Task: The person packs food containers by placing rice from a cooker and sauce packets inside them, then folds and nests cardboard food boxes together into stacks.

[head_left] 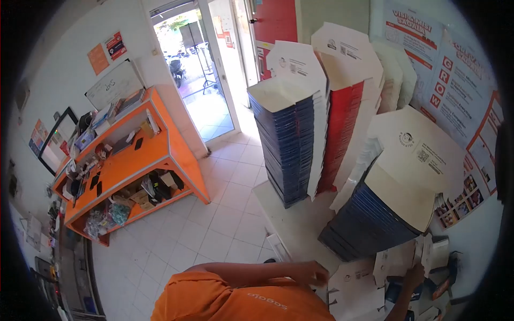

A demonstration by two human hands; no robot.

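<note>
My left hand (311,273) is at the bottom centre, its fingers curled beside the edge of a white unfolded paper food box (356,286). What those fingers hold, if anything, is hidden. Farther right, my right hand (414,277) reaches in among partly folded boxes, with its fingers closed at the white flap of a food box (395,263). Dark blue printed sides show on the boxes around it. Just above both hands leans a large stack of nested blue paper boxes (369,214) with white lids.
Tall stacks of blue boxes (289,144) and red boxes (340,134) stand on the white table (273,206). An orange counter (176,150) with clutter stands left across the tiled floor (214,230). Beyond is a glass door (219,69). Posters (455,80) cover the right wall.
</note>
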